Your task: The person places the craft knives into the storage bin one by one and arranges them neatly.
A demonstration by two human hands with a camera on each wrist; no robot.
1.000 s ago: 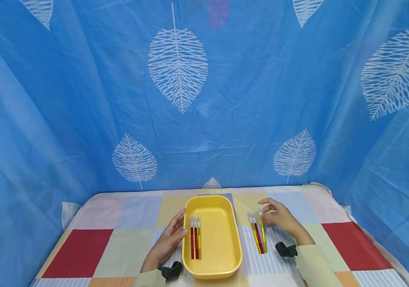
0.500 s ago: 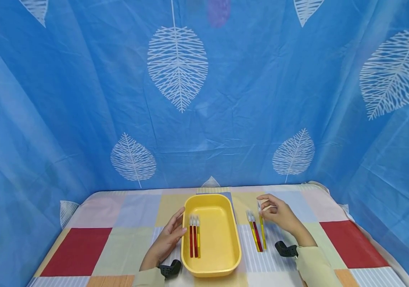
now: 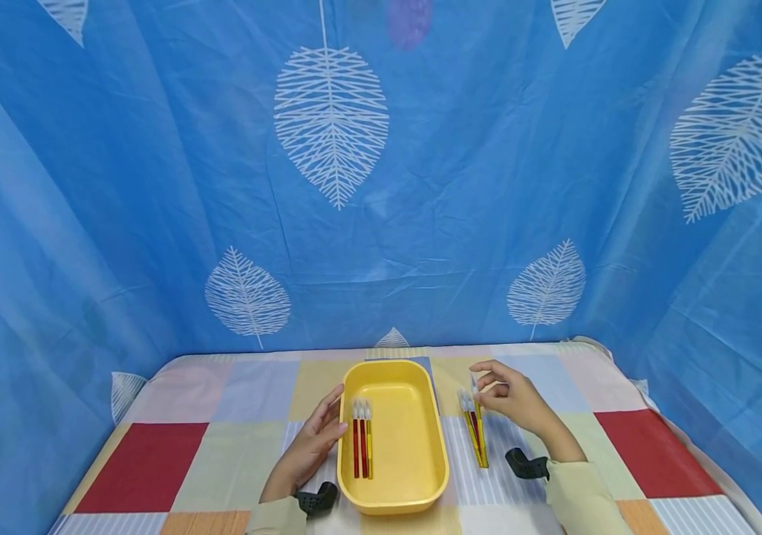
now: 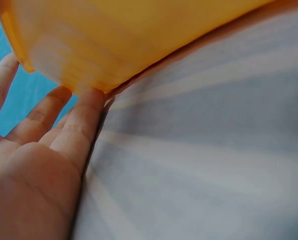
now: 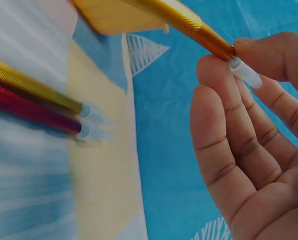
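My right hand (image 3: 513, 397) pinches a gold craft knife (image 5: 196, 30) with a knurled metal handle by its capped tip, between thumb and fingers. Beneath and left of it lie a second gold craft knife (image 5: 36, 82) and a red craft knife (image 5: 36, 110), both with clear caps; the held one overlaps the red one in the head view. My left hand (image 3: 310, 446) rests against the left side of a yellow tray (image 3: 414, 475), fingers extended with tips on its outer wall (image 4: 114, 55). Inside the tray, two red craft knives (image 3: 360, 449) and one gold craft knife (image 3: 370, 449) lie side by side.
A patchwork cloth (image 3: 220, 475) covers the table. Behind its far edge hangs a blue curtain (image 3: 434, 245) with white leaves. Something flat and blue (image 3: 424, 364) lies under the tray's far end. Black wrist straps (image 3: 317, 499) sit on both wrists.
My right hand has moved left with the gold craft knife, closing its gap to the other two on the cloth. My left hand has stayed at the tray.
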